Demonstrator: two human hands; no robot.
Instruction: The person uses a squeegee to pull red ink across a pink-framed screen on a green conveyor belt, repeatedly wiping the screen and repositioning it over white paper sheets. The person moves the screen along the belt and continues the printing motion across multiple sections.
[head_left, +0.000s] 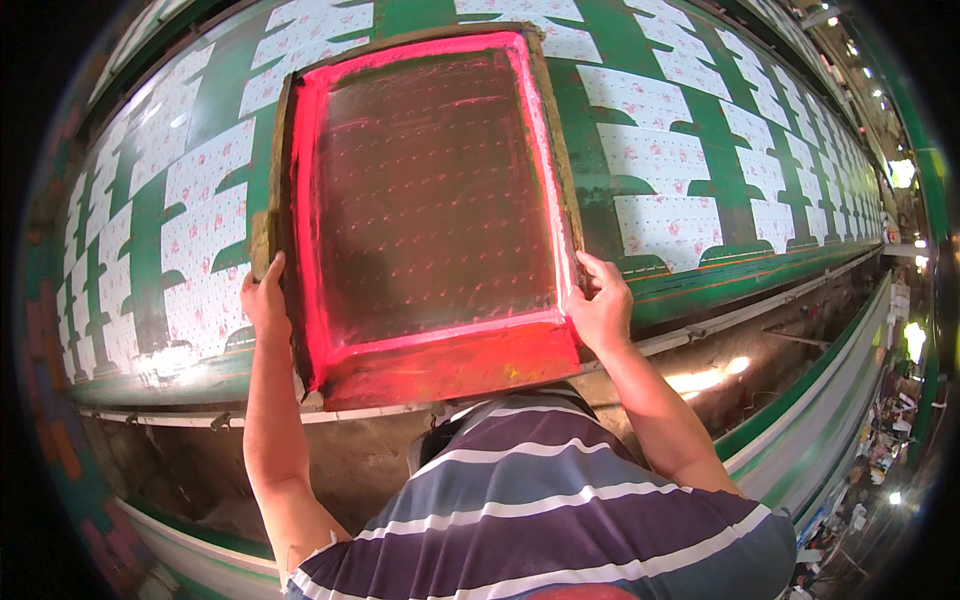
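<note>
A screen printing frame with wooden sides and a dark mesh is held between my two hands over a long green table. Bright pink tape or paint lines the inside of the frame, and its near end is a broad red band. Rows of small light marks show across the mesh. My left hand grips the left side near the lower corner, thumb up along the edge. On the opposite side, my right hand is closed around the edge with thumb and fingers. Whether the frame rests on the table I cannot tell.
White fabric pieces with a reddish floral print lie in rows across the green table, on both sides of the frame. A metal rail runs along the table's near edge. Another long table stands behind me, and clutter lies at far right.
</note>
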